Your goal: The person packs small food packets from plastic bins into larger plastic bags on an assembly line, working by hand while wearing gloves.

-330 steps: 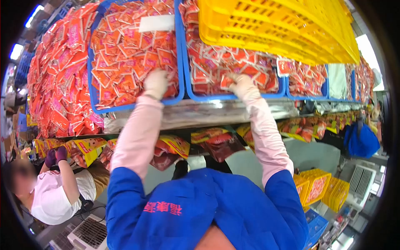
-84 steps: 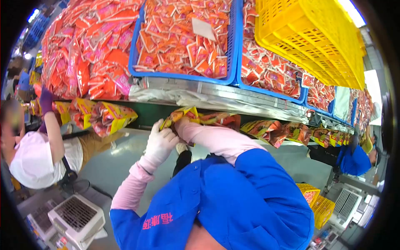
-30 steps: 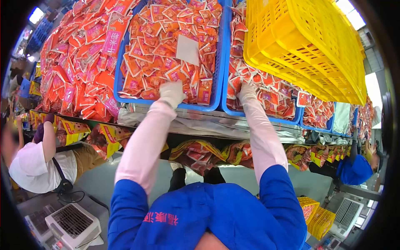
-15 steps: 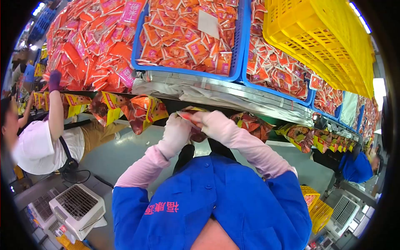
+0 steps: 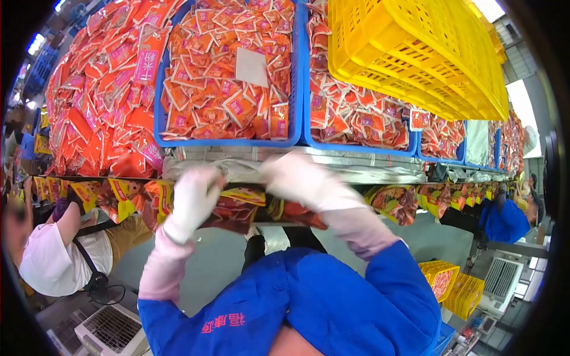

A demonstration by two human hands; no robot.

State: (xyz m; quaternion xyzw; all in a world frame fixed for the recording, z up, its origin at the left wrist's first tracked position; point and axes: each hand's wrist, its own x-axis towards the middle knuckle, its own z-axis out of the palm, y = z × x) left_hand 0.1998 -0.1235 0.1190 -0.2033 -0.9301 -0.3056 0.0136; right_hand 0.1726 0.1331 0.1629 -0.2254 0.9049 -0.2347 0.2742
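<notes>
My left hand (image 5: pixel 196 194), in a white glove, is raised at the edge of the line of bags with its fingers curled together. A small reddish bit shows at its fingertips, too little to name. My right hand (image 5: pixel 301 183), also gloved, is smeared by motion over the metal ledge, so its fingers cannot be read. Between and below the hands stand a yellow-topped printed food bag (image 5: pixel 240 199) and a dark red bag (image 5: pixel 300 213). Ahead of them, a blue crate (image 5: pixel 225 143) holds many orange sachets (image 5: pixel 208 77) with a white card (image 5: pixel 252 67) on top.
Red packets (image 5: pixel 107 107) are heaped at left. A second blue crate (image 5: pixel 362 147) of sachets stands at right, beneath a tilted yellow crate (image 5: pixel 415 53). More bags (image 5: pixel 389 202) line the belt. Co-workers stand at left, in a white shirt (image 5: pixel 68 249), and right, in blue (image 5: pixel 504 222).
My hands have moved apart and up from the bag they were together at; the left went leftward. The sachet seen in my right hand no longer shows there. The view has shifted.
</notes>
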